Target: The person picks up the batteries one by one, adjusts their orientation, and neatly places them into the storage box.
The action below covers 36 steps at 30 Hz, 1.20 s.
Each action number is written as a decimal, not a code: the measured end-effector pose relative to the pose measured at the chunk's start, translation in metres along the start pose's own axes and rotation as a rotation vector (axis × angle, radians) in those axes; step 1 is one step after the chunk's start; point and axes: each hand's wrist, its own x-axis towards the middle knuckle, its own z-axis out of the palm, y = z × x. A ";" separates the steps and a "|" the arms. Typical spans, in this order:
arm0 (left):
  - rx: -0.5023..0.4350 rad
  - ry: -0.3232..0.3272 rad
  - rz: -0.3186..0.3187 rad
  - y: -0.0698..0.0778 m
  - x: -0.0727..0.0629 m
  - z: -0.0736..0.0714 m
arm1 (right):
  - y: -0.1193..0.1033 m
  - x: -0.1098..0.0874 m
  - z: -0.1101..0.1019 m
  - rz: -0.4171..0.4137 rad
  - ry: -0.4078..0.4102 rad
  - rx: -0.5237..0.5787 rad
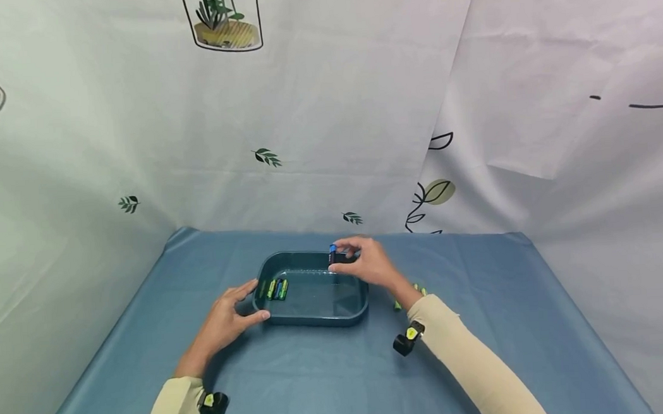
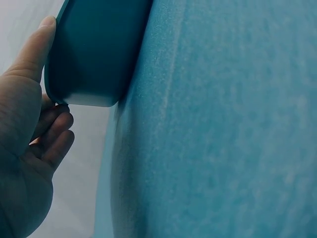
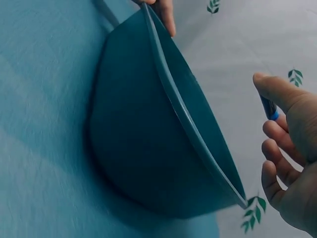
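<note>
A teal rectangular tray (image 1: 315, 320) with raised sides sits on the blue cloth. My left hand (image 1: 227, 318) holds its left end, thumb at the front corner and fingers at the left rim; in the left wrist view the fingers curl beside the tray's corner. My right hand (image 1: 367, 263) pinches a dark battery with a blue end (image 1: 332, 254) between thumb and fingertips, above the tray's back right part. In the right wrist view this battery (image 3: 269, 108) is raised beyond the rim. Several green and blue batteries (image 1: 277, 289) lie side by side at the tray's left.
More green batteries (image 1: 419, 288) lie on the cloth right of the tray, partly hidden by my right wrist. Blue cloth (image 1: 319, 385) covers the table. Behind and beside it hangs a white printed curtain (image 1: 325, 106).
</note>
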 end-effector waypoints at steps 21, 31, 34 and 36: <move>0.024 0.005 0.005 -0.001 0.001 0.002 | -0.018 0.017 0.058 0.027 -0.069 0.077; 0.024 0.008 0.012 0.001 0.003 0.000 | -0.025 0.025 0.081 0.055 -0.075 0.096; 0.028 0.003 0.007 0.002 0.002 0.000 | -0.025 0.026 0.086 0.074 -0.088 0.104; 0.031 0.001 0.004 0.002 0.002 0.000 | -0.023 0.026 0.089 0.092 -0.094 0.108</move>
